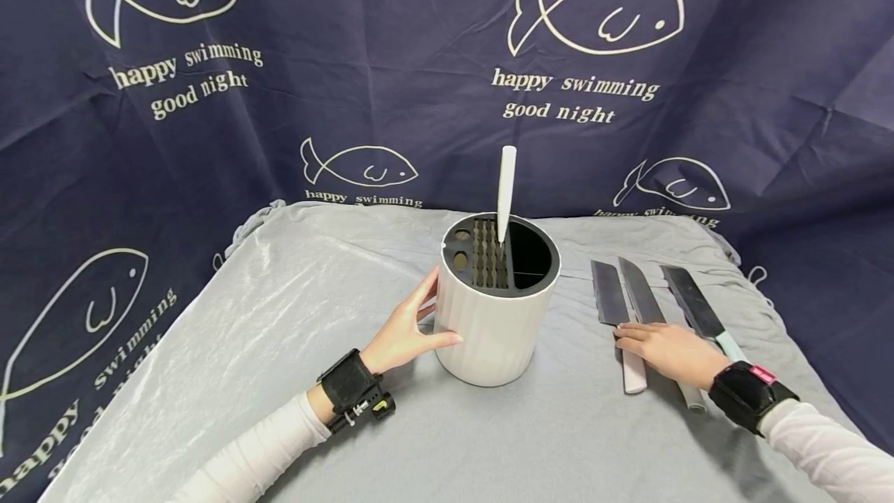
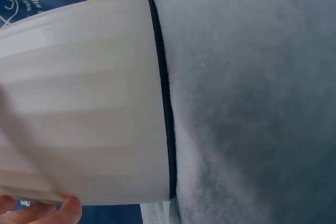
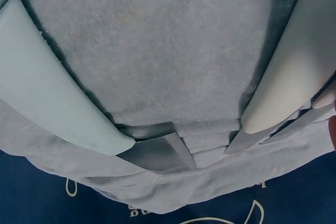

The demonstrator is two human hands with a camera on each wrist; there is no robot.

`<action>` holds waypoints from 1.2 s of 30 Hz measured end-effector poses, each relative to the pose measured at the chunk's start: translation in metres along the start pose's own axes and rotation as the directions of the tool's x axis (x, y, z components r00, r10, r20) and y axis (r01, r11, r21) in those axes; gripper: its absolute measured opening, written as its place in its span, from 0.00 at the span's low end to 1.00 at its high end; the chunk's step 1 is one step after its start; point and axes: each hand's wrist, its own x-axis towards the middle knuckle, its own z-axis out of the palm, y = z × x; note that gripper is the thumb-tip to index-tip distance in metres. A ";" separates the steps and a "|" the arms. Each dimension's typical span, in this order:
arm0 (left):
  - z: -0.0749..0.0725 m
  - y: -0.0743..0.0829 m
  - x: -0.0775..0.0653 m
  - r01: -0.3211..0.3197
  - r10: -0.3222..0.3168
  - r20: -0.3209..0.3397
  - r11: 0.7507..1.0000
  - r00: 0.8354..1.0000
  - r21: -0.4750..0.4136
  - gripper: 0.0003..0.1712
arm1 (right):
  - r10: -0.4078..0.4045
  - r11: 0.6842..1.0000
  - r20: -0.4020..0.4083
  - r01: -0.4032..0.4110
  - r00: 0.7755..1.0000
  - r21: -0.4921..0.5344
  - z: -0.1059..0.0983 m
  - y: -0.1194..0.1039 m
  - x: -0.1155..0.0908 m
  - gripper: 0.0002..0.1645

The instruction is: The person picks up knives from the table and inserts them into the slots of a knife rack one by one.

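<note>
A white ribbed knife holder (image 1: 489,332) with a black slotted top stands upright on the cloth. My left hand (image 1: 408,328) holds its left side, thumb across the front and fingers round the side. A white handle (image 1: 507,185) rises from the slotted part; what it belongs to is hidden below. To the right lie three knives: a pink-handled cleaver (image 1: 610,293), a cream-handled knife (image 1: 641,292) and a mint-handled knife (image 1: 693,301). My right hand (image 1: 673,349) lies over the first two, fingertips touching the cleaver's handle near the blade. Its thumb is hidden.
Grey cloth (image 1: 335,278) covers the table, wrinkled along the far edge. A dark blue curtain (image 1: 447,68) with fish drawings hangs behind. Beside the slots, the holder has a large open compartment (image 1: 534,254) and two round holes.
</note>
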 end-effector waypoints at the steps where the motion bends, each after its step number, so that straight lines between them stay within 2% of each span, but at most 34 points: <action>1: 0.000 0.000 0.000 0.001 -0.001 0.000 1.000 1.000 -0.001 0.62 | -0.005 1.000 -0.006 0.005 1.000 -0.003 -0.001 0.000 0.001 0.24; 6: 0.000 -0.001 0.000 -0.005 0.005 0.000 1.000 1.000 0.002 0.61 | -0.004 1.000 -0.039 0.004 0.999 0.022 -0.001 0.003 0.002 0.29; 8: -0.001 0.000 0.000 -0.009 0.009 0.000 1.000 1.000 0.005 0.61 | 0.009 0.999 -0.065 -0.006 0.998 0.048 -0.001 0.004 0.003 0.26; 11: -0.001 0.000 0.000 -0.014 0.014 -0.001 1.000 1.000 0.004 0.60 | 0.025 0.996 -0.115 -0.015 0.993 0.093 -0.002 0.006 0.006 0.16; 13: -0.001 0.000 0.000 -0.014 0.014 0.000 1.000 1.000 0.003 0.60 | 0.033 0.994 -0.138 -0.017 0.990 0.112 -0.003 0.007 0.008 0.15; 15: -0.001 0.000 0.000 -0.013 0.013 0.000 1.000 1.000 0.001 0.60 | 0.046 0.990 -0.151 -0.025 0.987 0.137 -0.005 0.008 0.010 0.16; 18: 0.000 0.000 0.000 -0.010 0.010 0.003 1.000 1.000 -0.001 0.60 | 0.074 0.985 -0.151 -0.048 0.986 0.166 -0.009 0.008 0.013 0.23; 20: 0.000 0.000 0.000 -0.009 0.009 0.003 1.000 1.000 0.000 0.60 | 0.095 0.980 -0.150 -0.067 0.984 0.185 -0.013 0.008 0.016 0.25; 25: 0.000 -0.001 0.000 -0.007 0.007 0.002 1.000 1.000 0.002 0.60 | 0.159 0.967 -0.156 -0.121 0.975 0.224 -0.020 0.008 0.020 0.14; 30: -0.001 0.000 0.000 -0.006 0.006 0.006 1.000 1.000 0.003 0.60 | 0.246 0.947 -0.150 -0.205 0.957 0.249 -0.023 0.009 0.023 0.17; 33: -0.001 0.001 -0.001 -0.004 0.004 0.007 1.000 1.000 0.004 0.60 | 0.293 0.933 -0.157 -0.246 0.943 0.261 -0.025 0.009 0.025 0.28; 36: -0.001 0.001 -0.001 -0.002 0.002 0.007 1.000 1.000 0.002 0.60 | 0.319 0.926 -0.164 -0.270 0.933 0.264 -0.026 0.010 0.026 0.31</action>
